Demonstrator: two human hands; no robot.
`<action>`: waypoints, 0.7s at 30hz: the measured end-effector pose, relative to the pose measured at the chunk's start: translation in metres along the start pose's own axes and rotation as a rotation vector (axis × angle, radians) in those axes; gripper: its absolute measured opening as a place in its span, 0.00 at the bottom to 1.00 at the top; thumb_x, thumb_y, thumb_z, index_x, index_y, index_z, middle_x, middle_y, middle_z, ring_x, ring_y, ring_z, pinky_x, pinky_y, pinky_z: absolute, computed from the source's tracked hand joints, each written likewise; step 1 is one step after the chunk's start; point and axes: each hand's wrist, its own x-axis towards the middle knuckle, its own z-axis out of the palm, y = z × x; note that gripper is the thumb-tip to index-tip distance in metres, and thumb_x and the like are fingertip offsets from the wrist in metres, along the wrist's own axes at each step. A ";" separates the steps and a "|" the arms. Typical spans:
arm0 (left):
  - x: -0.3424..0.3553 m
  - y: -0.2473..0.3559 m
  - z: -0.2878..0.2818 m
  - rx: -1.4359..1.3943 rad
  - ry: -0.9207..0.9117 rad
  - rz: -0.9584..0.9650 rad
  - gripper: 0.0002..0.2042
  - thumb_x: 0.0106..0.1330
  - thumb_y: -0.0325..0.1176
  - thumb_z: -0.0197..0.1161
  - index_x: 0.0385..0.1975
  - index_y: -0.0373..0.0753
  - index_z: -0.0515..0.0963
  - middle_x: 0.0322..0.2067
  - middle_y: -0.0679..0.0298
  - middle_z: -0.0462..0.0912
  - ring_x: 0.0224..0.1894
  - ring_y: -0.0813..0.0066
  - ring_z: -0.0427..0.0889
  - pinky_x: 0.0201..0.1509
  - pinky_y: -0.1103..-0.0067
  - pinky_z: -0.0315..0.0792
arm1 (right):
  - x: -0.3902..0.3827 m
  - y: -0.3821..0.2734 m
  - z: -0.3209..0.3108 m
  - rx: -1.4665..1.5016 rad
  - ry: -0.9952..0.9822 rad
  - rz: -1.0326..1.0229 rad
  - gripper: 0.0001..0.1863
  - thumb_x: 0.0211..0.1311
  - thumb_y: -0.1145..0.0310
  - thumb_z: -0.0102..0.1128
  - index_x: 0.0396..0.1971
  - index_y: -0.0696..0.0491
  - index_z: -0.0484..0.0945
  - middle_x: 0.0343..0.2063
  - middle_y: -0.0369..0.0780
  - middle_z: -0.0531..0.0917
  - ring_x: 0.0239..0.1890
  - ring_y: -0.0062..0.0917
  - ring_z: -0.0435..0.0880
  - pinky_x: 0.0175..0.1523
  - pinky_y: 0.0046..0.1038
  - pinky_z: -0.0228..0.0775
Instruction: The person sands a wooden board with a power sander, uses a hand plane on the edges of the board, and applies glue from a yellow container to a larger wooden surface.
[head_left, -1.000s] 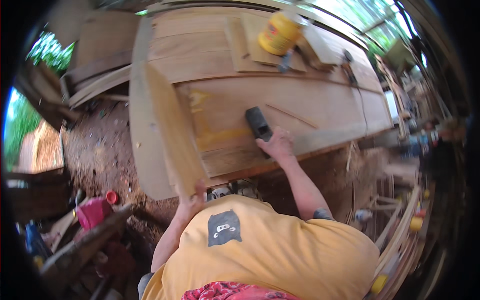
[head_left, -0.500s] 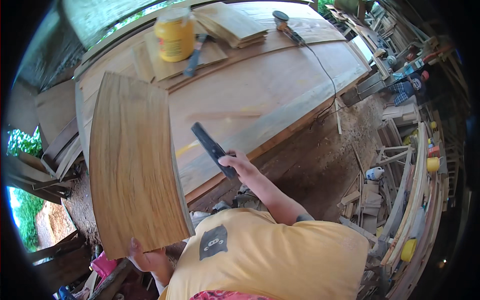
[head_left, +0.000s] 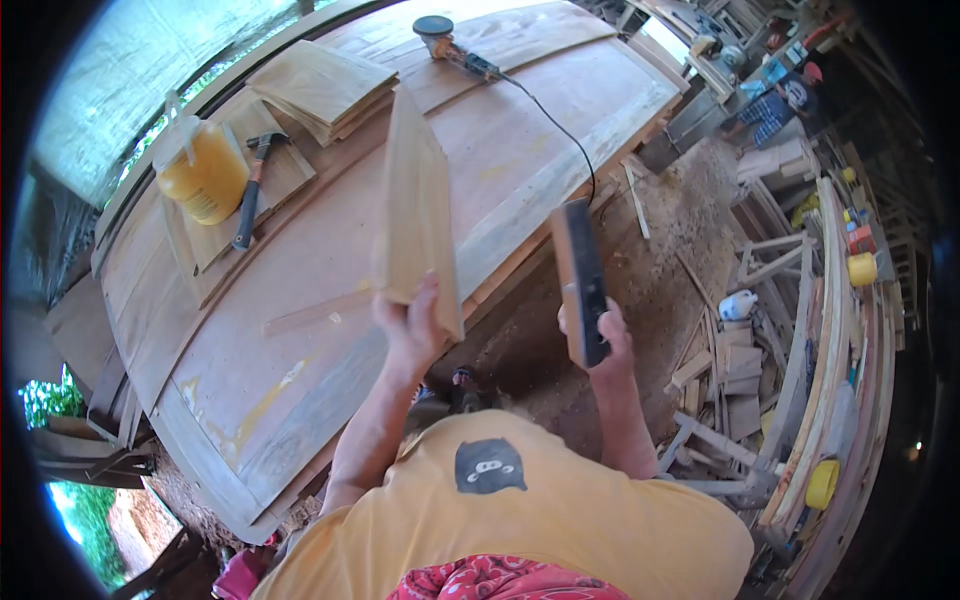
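Observation:
My left hand [head_left: 412, 325] is closed on the near end of a wooden board [head_left: 418, 200], tilted up above the big wooden panel so that its edge and one narrow face show. In my right hand [head_left: 612, 345] is a long wooden block with a black face [head_left: 588, 285], gripped at its lower end and held upright beyond the panel's near edge. Its exact kind is not clear. The board and the block are apart.
On the large panel [head_left: 300, 250] stand a yellow jar [head_left: 203, 180], a hammer [head_left: 250, 190], stacked thin boards [head_left: 325, 80] and a corded disc sander [head_left: 455, 50]. Scrap wood [head_left: 740, 365] and long planks [head_left: 820, 350] lie to the right. Another person [head_left: 785, 105] is at the far right.
My left hand has swung the board rightward and turned it from broad face to edge. The black-faced block has moved right, away from the panel, and turned more upright. My view has shifted.

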 end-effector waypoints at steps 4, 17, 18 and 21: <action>0.039 -0.033 0.071 -0.019 -0.100 0.325 0.38 0.70 0.27 0.58 0.78 0.27 0.51 0.70 0.42 0.66 0.73 0.53 0.66 0.77 0.64 0.59 | 0.001 0.001 0.005 0.232 -0.035 -0.125 0.42 0.59 0.39 0.65 0.61 0.60 0.73 0.40 0.45 0.78 0.40 0.29 0.77 0.36 0.27 0.71; 0.131 -0.092 0.254 0.231 0.025 0.429 0.44 0.64 0.22 0.56 0.80 0.29 0.43 0.77 0.39 0.53 0.82 0.43 0.48 0.84 0.60 0.41 | 0.160 -0.067 -0.091 0.310 -0.138 0.000 0.44 0.60 0.33 0.62 0.62 0.57 0.72 0.40 0.44 0.74 0.37 0.27 0.69 0.33 0.25 0.62; 0.130 -0.089 0.267 0.289 -0.011 0.458 0.45 0.64 0.22 0.56 0.81 0.29 0.42 0.78 0.40 0.51 0.82 0.45 0.46 0.84 0.61 0.39 | 0.172 -0.079 -0.106 0.257 -0.128 0.015 0.45 0.59 0.32 0.62 0.62 0.56 0.72 0.40 0.43 0.73 0.37 0.26 0.68 0.34 0.25 0.61; 0.137 -0.064 0.274 0.319 0.068 0.418 0.42 0.65 0.25 0.58 0.78 0.25 0.46 0.76 0.36 0.53 0.81 0.45 0.53 0.82 0.58 0.49 | 0.208 -0.116 -0.152 0.266 -0.199 0.020 0.46 0.58 0.31 0.63 0.62 0.56 0.72 0.40 0.43 0.74 0.37 0.27 0.69 0.36 0.26 0.63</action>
